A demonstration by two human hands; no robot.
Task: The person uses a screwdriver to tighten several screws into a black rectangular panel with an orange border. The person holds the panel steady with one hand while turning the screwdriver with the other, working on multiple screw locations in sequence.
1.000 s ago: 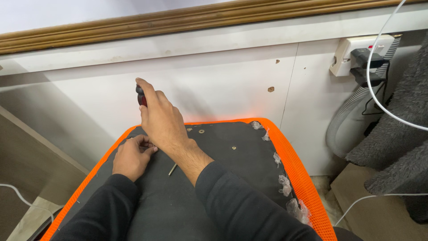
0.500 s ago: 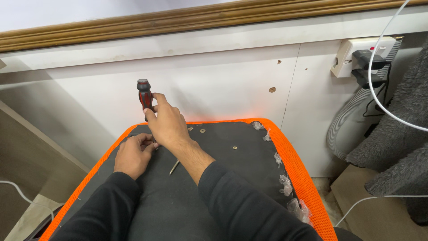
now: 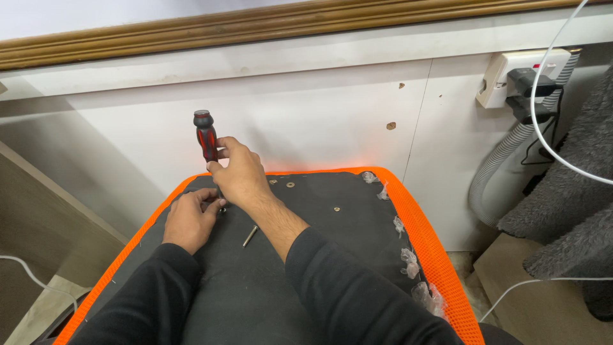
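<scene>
- At the far left, a thin white cable [image 3: 25, 271] is trailing across the floor beside the brown board.
- Your left hand [image 3: 189, 220] is resting on the black underside of the seat panel [image 3: 332, 243], fingers curled down around the spot where the screwdriver's tip is meeting the panel; what it is pinching there is hidden, so you cannot tell.
- Your right hand [image 3: 237, 176] is gripping the lower part of the red-and-black screwdriver [image 3: 205, 135], which is standing upright just above your left hand, near the far left part of the panel.
- A loose screw [image 3: 249, 236] is lying on the panel just right of your left hand, beside your right forearm.
- The orange mesh edge [image 3: 426, 246] is running around the panel, with scraps of clear plastic clinging along the right side.
- At the far right, a white wall socket [image 3: 504, 76] is carrying a black plug, with a grey ribbed hose [image 3: 495, 169] hanging below it.
</scene>
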